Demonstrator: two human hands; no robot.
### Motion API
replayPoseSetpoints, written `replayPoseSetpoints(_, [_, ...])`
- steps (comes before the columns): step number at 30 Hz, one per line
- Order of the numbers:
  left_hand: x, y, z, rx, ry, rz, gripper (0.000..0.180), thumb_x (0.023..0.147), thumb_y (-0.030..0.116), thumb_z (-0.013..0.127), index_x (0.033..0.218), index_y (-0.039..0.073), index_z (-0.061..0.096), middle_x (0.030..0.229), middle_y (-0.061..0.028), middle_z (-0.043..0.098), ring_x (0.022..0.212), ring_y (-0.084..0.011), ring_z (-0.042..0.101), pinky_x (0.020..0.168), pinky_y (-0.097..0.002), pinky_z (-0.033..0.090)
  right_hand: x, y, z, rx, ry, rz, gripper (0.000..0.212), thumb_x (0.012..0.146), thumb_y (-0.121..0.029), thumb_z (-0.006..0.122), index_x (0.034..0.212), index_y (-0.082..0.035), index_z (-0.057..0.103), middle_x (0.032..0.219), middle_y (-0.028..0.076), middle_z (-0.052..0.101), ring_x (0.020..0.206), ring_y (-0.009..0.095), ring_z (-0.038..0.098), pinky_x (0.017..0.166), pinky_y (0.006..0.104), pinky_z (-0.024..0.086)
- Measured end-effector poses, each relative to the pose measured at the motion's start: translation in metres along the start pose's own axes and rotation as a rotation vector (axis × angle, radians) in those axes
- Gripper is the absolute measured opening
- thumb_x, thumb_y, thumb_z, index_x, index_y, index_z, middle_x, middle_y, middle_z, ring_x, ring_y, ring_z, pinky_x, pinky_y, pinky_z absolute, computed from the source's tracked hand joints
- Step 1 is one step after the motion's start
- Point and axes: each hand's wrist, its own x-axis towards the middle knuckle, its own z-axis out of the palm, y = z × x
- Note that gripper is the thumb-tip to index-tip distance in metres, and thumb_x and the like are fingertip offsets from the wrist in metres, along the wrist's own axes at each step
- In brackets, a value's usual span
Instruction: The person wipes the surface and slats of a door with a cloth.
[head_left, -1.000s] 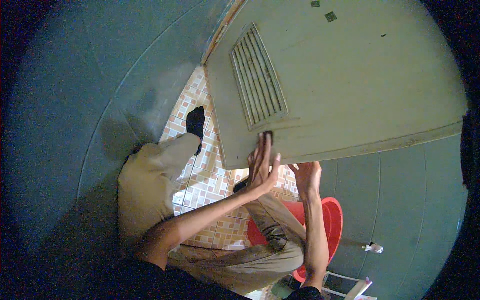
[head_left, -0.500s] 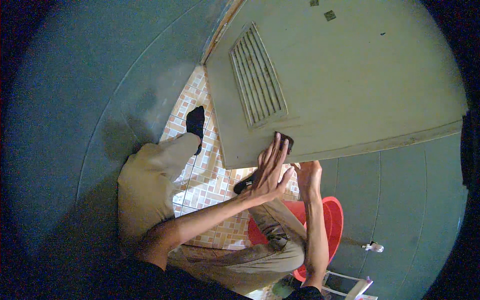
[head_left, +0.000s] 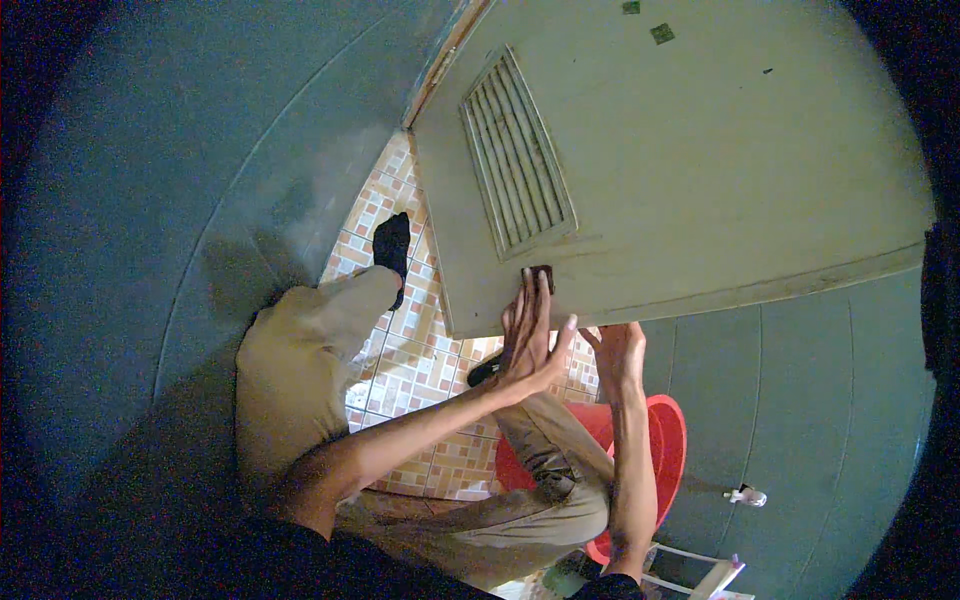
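Note:
A pale green-grey door (head_left: 720, 170) with a louvred vent (head_left: 518, 155) fills the upper right. My left hand (head_left: 530, 335) lies against the door's lower part, just below the vent. Its fingers press a small dark reddish-brown scouring pad (head_left: 543, 279) flat on the door, and its thumb sticks out to the right. Dark smudges mark the surface between vent and pad. My right hand (head_left: 618, 352) is at the door's near edge, fingers bent around it; some fingertips are hidden there.
A red plastic tub (head_left: 668, 450) stands beside my right forearm. Blue-green walls rise left and right; a small white tap-like fitting (head_left: 746, 495) juts from the right one. My legs straddle the patterned tile floor (head_left: 455, 465). A white rack-like frame (head_left: 700, 575) sits at lower right.
My left hand has slid a short way left along the door with the scouring pad. My right hand has stayed at the door's edge.

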Motion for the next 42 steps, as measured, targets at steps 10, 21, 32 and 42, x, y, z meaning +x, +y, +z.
replayPoseSetpoints(10, [0.002,0.039,-0.015,-0.046,-0.045,0.383,0.080,0.104,0.041,0.048,0.163,-0.001,0.014,0.168,-0.0323,0.008,0.154,-0.0491,0.018,0.119,-0.0604,0.019,0.004,0.008,-0.008,0.057,-0.011,-0.010,0.050,0.105,-0.044,0.047,0.141,-0.012,0.054,0.142,0.006,0.058,0.131,0.027,0.053,0.109,0.0517,0.043])
replayPoseSetpoints(21, [0.003,0.007,0.009,-0.115,-0.007,-0.128,0.079,0.107,0.044,0.042,0.164,0.002,0.009,0.169,-0.0299,0.006,0.155,-0.0466,0.014,0.122,-0.0609,0.017,0.000,0.005,-0.002,0.095,-0.009,0.046,0.054,0.102,-0.047,0.044,0.139,-0.009,0.054,0.144,0.010,0.055,0.135,0.028,0.048,0.113,0.0541,0.037])
replayPoseSetpoints(32, [0.002,-0.026,0.010,-0.155,0.064,-0.091,0.074,0.107,0.041,0.043,0.163,0.001,0.015,0.167,-0.0318,0.012,0.155,-0.0465,0.016,0.122,-0.0588,0.017,0.008,0.010,0.003,0.120,-0.049,0.021,0.058,0.103,-0.049,0.044,0.144,-0.008,0.051,0.148,0.012,0.052,0.137,0.029,0.047,0.115,0.0549,0.034])
replayPoseSetpoints(42, [-0.004,0.008,0.001,-0.041,-0.032,0.123,0.081,0.106,0.042,0.046,0.163,-0.002,0.008,0.167,-0.0333,0.004,0.154,-0.0507,0.014,0.121,-0.0612,0.016,0.008,0.012,-0.014,0.088,-0.051,-0.007,0.055,0.103,-0.050,0.046,0.143,-0.011,0.052,0.143,0.008,0.056,0.134,0.028,0.050,0.111,0.0561,0.037])
